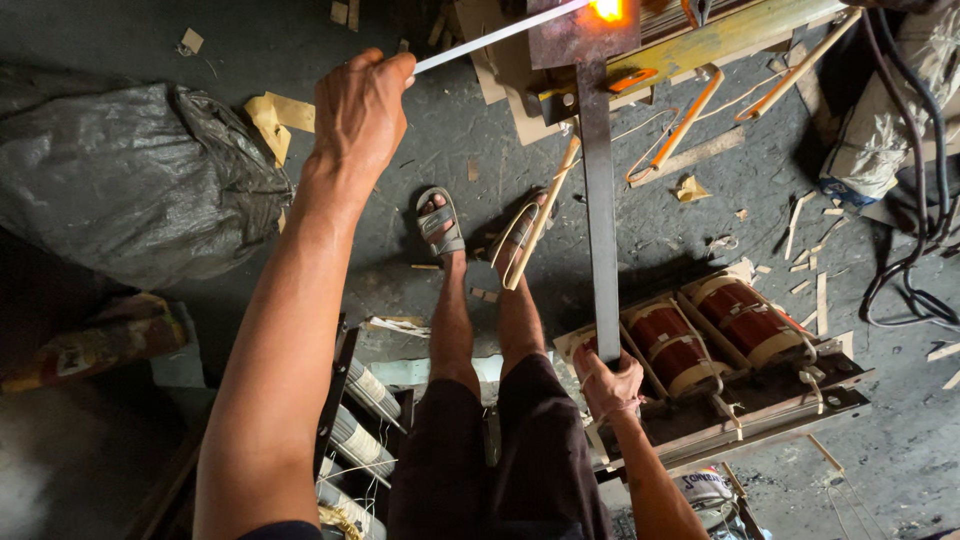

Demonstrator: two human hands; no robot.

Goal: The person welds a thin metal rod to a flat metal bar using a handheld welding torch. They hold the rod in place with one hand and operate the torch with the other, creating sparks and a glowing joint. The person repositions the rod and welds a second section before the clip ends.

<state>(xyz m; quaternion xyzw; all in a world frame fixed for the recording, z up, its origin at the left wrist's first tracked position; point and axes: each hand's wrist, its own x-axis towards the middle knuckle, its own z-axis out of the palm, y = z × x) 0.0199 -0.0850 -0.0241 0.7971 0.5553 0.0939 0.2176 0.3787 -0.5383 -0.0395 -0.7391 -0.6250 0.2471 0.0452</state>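
Head view, looking down past the knees to a littered floor (700, 260). Left hand (362, 110) is stretched forward, fingers clamped on the near end of a thin pale strip (500, 36); the strip runs up and right to a bright orange glow (607, 9) at the top edge, where its far end meets a dark plate (580, 40). Right hand (610, 380) sits low, fingers wrapped tight round the bottom of a long dark bar (598, 220) that rises straight to that plate.

By the look of it the heating or joining is under way, not finished: the spot is glowing, both hands are holding, and the strip is not set down. Several bent orange loops (680, 125) hang from the yellow frame (700, 45), and another leans by the feet, perhaps pieces already made; that cannot be told for sure.

Two copper-wound coils (715, 335) stand just right of the right hand. A grey sack (130, 180) lies to the left, black cables (915, 180) to the right.
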